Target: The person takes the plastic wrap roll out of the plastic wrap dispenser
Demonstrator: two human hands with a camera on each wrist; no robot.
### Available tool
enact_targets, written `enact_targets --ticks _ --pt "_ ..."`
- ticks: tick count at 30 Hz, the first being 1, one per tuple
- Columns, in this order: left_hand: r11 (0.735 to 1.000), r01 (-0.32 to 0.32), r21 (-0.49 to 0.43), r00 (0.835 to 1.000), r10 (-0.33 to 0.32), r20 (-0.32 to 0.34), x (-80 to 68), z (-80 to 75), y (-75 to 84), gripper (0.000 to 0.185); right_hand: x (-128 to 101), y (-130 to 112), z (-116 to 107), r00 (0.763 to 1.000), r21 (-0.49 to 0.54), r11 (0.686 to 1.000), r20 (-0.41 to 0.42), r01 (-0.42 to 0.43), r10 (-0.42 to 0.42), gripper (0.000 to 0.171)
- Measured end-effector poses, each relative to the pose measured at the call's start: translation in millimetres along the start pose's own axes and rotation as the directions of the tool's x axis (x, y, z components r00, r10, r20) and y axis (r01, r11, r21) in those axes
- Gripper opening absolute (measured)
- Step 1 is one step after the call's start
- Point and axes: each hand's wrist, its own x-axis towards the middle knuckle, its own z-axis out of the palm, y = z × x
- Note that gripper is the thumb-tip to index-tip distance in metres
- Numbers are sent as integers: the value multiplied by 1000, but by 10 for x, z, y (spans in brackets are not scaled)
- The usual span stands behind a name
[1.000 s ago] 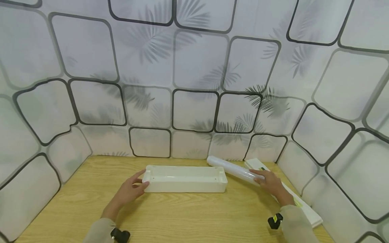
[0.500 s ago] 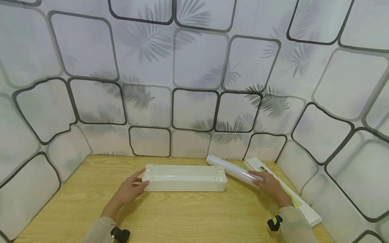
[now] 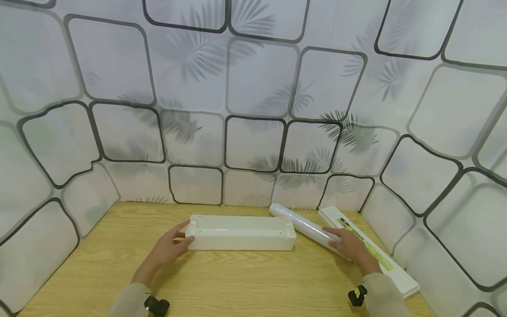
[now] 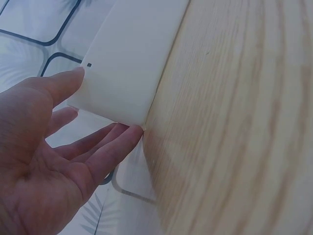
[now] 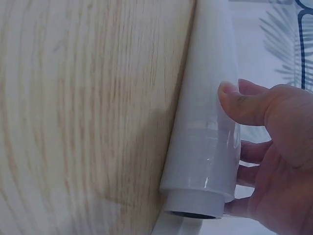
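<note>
Overall, the wooden table [image 3: 237, 281] spans the lower part of the head view, walled on three sides by a patterned backdrop [image 3: 253, 88] of dark rounded squares and leaf shadows.

Long white tray [image 3: 241, 232]: lies lengthwise across the table centre, open side up. Interior visible from the head view holds nothing loose; small holes show near each end of the floor.

White lid strip [image 3: 372, 251]: flat on the table at the far right, running diagonally along the backdrop, with a green-yellow label on its top face.

Roll of clear film [image 3: 305, 223]: lies on the table between the tray's right end and the lid strip, angled, far end near the backdrop. Right wrist view shows the roll [image 5: 208, 127] resting on the wood, hollow core end open towards the camera.

Left hand [image 3: 170, 246]: fingers straight and relaxed, spread about the tray's left end; thumb on the near side wall, fingertips [image 4: 124, 137] touching the end corner. No clamping seen.

Right hand [image 3: 350, 246]: curled round the near end of the roll, thumb [image 5: 244, 105] pressed on top, fingers wrapped behind. Grip closed on the roll.
</note>
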Motion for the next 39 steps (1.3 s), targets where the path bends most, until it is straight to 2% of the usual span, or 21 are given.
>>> enact_targets --ticks 6,22,27,29,35,39 --pt "1000 5 -2 1000 -5 -7 8 2 -5 73 -20 -58 -46 1000 -2 1000 1 -1 1 46" --pt "1000 0 -1 1000 0 -8 1 12 6 73 -10 3 -10 1000 17 1000 1 21 -21 46" --pt "1000 -10 -1 1000 10 -6 -7 5 12 73 -19 -35 -4 999 -32 999 -3 39 -39 48" --pt "1000 -15 2 1000 15 -6 -6 2 11 72 -14 -69 5 999 -65 997 -1 40 -40 50" --pt "1000 -19 9 1000 19 -6 -2 4 -6 73 53 -293 69 999 -100 994 -7 -39 39 57" --pt "1000 -18 8 1000 18 -7 -11 16 15 73 141 -488 127 999 -98 995 -34 -17 13 60"
